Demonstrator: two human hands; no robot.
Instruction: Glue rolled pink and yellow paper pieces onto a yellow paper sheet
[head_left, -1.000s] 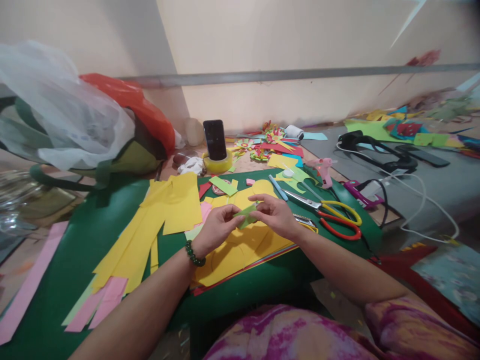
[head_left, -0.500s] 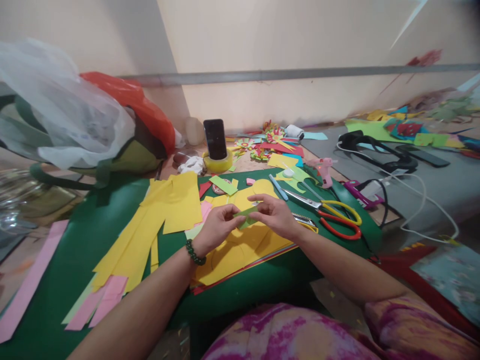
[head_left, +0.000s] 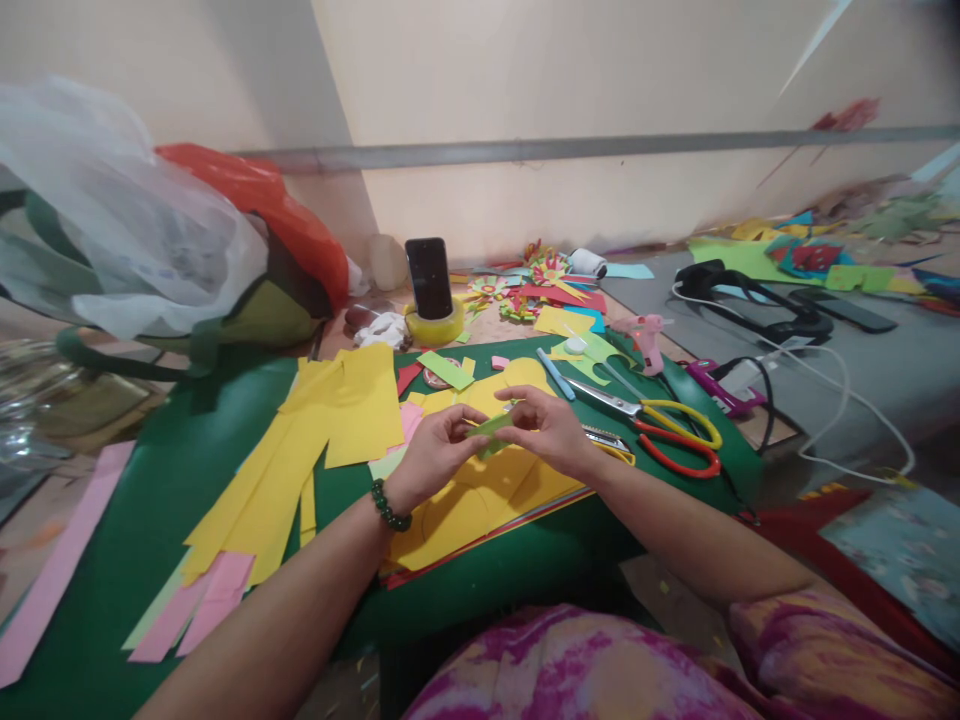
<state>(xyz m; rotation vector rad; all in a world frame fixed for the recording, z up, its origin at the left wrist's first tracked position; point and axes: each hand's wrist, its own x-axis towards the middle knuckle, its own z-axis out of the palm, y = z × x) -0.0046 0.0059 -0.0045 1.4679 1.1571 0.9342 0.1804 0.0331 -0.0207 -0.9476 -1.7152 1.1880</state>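
Between my two hands is a small piece of green paper [head_left: 491,428], held just above a stack of yellow paper sheets [head_left: 465,510]. My left hand [head_left: 435,450], with a dark green bead bracelet at the wrist, pinches the paper's left end. At its right end the thumb and fingers of my right hand [head_left: 551,430] are closed on it. Right of that hand lie a box cutter [head_left: 606,439] and large scissors [head_left: 637,408] with red and yellow handles. A light blue pen [head_left: 556,374] rests behind the right hand.
Yellow paper strips [head_left: 300,450] and pink strips [head_left: 217,600] spread over the green table [head_left: 525,575] at left. Behind stands a phone [head_left: 430,278] against a yellow tape roll [head_left: 435,324]. A pink glue gun [head_left: 646,340] is at back right, bags [head_left: 150,230] at far left.
The green paper has tilted and shows a narrower face between my fingers. My fingers have shifted slightly; both hands keep their hold and place.
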